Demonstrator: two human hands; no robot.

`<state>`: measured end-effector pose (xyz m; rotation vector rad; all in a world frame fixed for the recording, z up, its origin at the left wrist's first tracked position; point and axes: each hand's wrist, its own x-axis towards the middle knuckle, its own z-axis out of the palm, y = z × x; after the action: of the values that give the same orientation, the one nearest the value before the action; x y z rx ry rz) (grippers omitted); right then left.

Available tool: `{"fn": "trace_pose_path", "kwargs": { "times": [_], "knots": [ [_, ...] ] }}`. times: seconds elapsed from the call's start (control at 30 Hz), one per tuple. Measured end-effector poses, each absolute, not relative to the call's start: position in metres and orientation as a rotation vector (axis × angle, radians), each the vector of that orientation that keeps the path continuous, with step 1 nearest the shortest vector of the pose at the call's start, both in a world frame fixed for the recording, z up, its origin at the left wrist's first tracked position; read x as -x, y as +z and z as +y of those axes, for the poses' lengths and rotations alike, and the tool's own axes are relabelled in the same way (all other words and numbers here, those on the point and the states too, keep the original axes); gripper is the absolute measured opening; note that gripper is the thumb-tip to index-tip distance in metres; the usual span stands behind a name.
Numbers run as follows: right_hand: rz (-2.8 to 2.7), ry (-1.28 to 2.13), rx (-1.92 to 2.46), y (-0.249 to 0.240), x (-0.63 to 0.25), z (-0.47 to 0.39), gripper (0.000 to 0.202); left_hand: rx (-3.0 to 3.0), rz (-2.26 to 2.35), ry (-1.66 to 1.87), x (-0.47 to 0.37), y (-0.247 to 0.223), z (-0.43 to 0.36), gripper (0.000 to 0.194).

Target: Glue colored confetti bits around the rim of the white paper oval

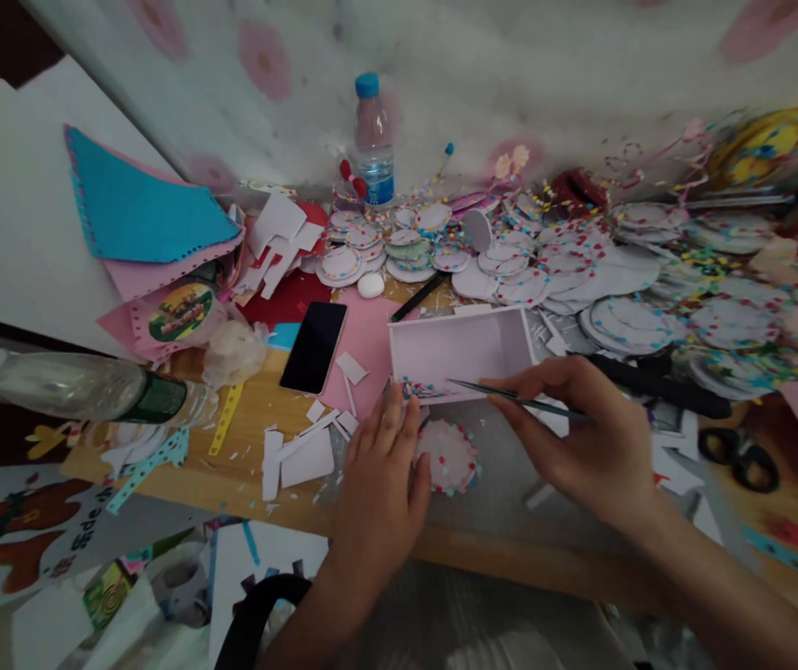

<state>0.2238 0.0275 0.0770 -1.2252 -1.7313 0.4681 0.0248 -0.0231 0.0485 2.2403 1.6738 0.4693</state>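
Note:
My right hand (584, 442) grips a pair of thin dark tweezers (477, 385), and their tips reach into a white open box (465, 344). Small red, blue and white bits (421, 387) lie in the box's front left corner, close to the tips. Whether the tips hold a bit, I cannot tell. My left hand (386, 475) rests with its fingers stretched out, fingertips at the box's front left rim. Beside its thumb lies a round white disc (447, 456) with red and blue bits around its edge, in front of the box.
Piles of decorated white discs (503, 256) cover the back and right. Left of the box lie a phone (313, 346) and paper scraps (305, 456). A water bottle (375, 149) stands behind; another bottle (85, 383) lies left. Black-handled scissors (754, 470) are at right.

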Motion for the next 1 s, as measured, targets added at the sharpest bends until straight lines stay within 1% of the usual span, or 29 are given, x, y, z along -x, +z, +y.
{"fn": "trace_pose_path", "kwargs": {
  "times": [0.13,0.23,0.37,0.47,0.57,0.63,1.0],
  "knots": [
    [-1.487,0.540,1.245,0.084,-0.224,0.007,0.024,-2.178,1.585,0.628,-0.017,0.044,-0.006,0.059],
    [-1.397,0.573,1.248,0.087,-0.223,-0.006,0.024,-2.068,1.566,0.884,-0.012,0.046,0.001,0.050],
    [-1.351,0.725,1.147,0.088,-0.219,-0.022,0.025,-1.908,1.593,1.208,-0.012,0.063,-0.012,0.033],
    [-1.358,0.818,1.113,0.090,-0.214,-0.029,0.025,-1.831,1.488,1.182,-0.017,0.077,-0.028,0.024],
    [-1.379,0.906,1.126,0.092,-0.208,-0.034,0.023,-1.754,1.373,1.099,-0.023,0.082,-0.038,0.021],
    [-1.382,0.970,1.127,0.093,-0.206,-0.035,0.021,-1.728,1.339,1.103,-0.026,0.081,-0.041,0.018],
    [-1.292,1.093,1.164,0.095,-0.207,-0.038,0.022,-1.473,1.276,1.228,-0.029,0.081,-0.041,0.013]
  ]
}}
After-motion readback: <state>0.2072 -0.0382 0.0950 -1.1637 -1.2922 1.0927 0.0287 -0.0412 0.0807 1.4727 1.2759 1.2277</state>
